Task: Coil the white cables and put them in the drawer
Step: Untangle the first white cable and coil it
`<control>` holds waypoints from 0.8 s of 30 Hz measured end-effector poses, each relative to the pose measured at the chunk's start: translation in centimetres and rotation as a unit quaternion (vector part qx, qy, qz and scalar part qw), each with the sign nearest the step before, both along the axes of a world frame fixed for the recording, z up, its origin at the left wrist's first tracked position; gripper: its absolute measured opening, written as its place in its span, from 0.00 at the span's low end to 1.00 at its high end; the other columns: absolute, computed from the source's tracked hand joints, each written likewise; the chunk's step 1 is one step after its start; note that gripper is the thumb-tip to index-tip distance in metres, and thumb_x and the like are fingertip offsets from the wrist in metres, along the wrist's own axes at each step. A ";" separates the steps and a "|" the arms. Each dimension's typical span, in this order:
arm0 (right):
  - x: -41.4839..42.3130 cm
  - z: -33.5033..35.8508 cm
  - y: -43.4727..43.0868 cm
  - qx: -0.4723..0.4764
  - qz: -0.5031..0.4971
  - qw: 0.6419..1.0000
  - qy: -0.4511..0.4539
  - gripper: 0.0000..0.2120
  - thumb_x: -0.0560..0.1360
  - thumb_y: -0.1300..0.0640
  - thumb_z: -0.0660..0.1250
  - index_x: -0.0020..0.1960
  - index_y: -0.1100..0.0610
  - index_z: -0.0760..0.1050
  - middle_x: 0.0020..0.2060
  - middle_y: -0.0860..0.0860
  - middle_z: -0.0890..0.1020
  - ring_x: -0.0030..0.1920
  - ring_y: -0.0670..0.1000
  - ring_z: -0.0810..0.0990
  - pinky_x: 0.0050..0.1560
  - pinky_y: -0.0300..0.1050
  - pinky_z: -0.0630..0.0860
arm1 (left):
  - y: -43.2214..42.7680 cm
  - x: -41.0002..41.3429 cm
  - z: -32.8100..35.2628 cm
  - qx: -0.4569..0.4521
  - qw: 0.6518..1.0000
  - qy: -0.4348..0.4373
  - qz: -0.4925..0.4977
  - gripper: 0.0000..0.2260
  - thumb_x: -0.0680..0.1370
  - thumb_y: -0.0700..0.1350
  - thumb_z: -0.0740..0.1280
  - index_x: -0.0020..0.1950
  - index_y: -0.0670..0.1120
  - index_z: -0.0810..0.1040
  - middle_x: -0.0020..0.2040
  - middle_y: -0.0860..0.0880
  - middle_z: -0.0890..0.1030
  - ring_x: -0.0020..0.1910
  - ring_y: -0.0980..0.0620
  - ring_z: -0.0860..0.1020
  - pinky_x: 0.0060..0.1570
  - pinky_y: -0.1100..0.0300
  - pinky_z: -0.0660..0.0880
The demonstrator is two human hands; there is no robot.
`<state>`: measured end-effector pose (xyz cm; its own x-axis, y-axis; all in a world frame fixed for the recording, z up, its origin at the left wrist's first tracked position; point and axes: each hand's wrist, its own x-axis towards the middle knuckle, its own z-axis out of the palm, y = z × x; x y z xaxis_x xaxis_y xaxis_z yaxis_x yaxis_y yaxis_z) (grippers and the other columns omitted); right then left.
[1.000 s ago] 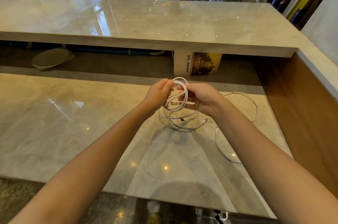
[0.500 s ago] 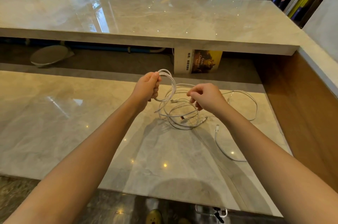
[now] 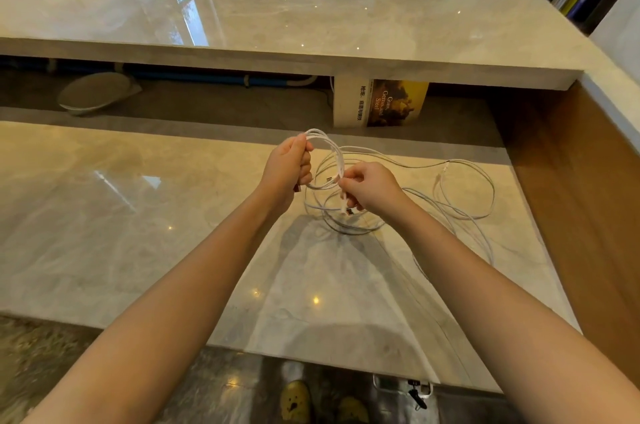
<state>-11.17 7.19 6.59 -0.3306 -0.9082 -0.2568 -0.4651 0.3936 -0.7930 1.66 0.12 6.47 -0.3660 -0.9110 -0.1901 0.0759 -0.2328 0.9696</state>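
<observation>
A small coil of white cable (image 3: 333,156) is held above the marble desk (image 3: 138,215). My left hand (image 3: 289,169) grips the coil's left side in a fist. My right hand (image 3: 370,188) pinches the same cable at the coil's lower right, with a plug end hanging just below the fingers. More loose white cable (image 3: 464,195) trails in wide loops over the desk to the right, and some loops lie under my hands. No drawer shows in this view.
A raised marble counter (image 3: 311,18) runs across the back. Under it stand a book (image 3: 381,103) and a grey dish-shaped object (image 3: 97,92). A wooden side panel (image 3: 581,198) closes the right side. My yellow shoes (image 3: 294,401) show below the desk's front edge.
My hands have parted and come closer again, the right one bringing another turn of cable onto the coil in my left. The loose cable on the right has shifted and spread.
</observation>
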 end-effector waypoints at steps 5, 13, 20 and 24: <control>-1.6 0.6 1.1 -0.043 0.054 0.960 0.271 0.10 0.78 0.57 0.61 0.55 0.58 0.79 0.48 0.54 0.83 0.48 0.54 0.79 0.49 0.47 0.76 | -1.0 1.4 -0.4 0.024 0.998 -0.041 0.048 0.14 0.83 0.47 0.54 0.43 0.44 0.73 0.28 0.51 0.66 0.24 0.57 0.62 0.25 0.65 0.61; -1.0 -1.0 1.8 -0.037 -0.014 0.999 0.012 0.07 0.76 0.63 0.64 0.49 0.65 0.78 0.43 0.59 0.84 0.38 0.52 0.84 0.45 0.47 0.82 | 0.1 0.1 -0.2 0.217 0.940 0.264 0.002 0.15 0.83 0.47 0.53 0.44 0.40 0.73 0.24 0.53 0.63 0.20 0.59 0.60 0.21 0.68 0.58; 0.1 0.8 1.8 -0.058 -0.080 0.935 -0.340 0.07 0.76 0.62 0.64 0.52 0.63 0.78 0.45 0.60 0.84 0.46 0.55 0.85 0.49 0.45 0.82 | 1.0 -0.1 0.3 0.160 0.962 0.222 -0.014 0.13 0.83 0.48 0.52 0.48 0.42 0.72 0.27 0.52 0.65 0.23 0.58 0.62 0.24 0.67 0.62; 0.3 0.8 1.8 -0.107 -0.137 0.937 -0.303 0.05 0.75 0.66 0.65 0.48 0.61 0.78 0.43 0.58 0.83 0.45 0.54 0.84 0.49 0.45 0.81 | 1.7 -0.5 0.8 0.095 0.980 0.169 -0.033 0.12 0.83 0.45 0.52 0.52 0.42 0.73 0.32 0.50 0.67 0.29 0.56 0.65 0.31 0.64 0.67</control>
<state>-10.82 8.99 7.37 -0.4120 -0.8622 -0.2947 0.1913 0.2343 -0.9532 1.15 1.81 7.28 -0.4948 -0.8430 -0.2110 0.3645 -0.4217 0.8302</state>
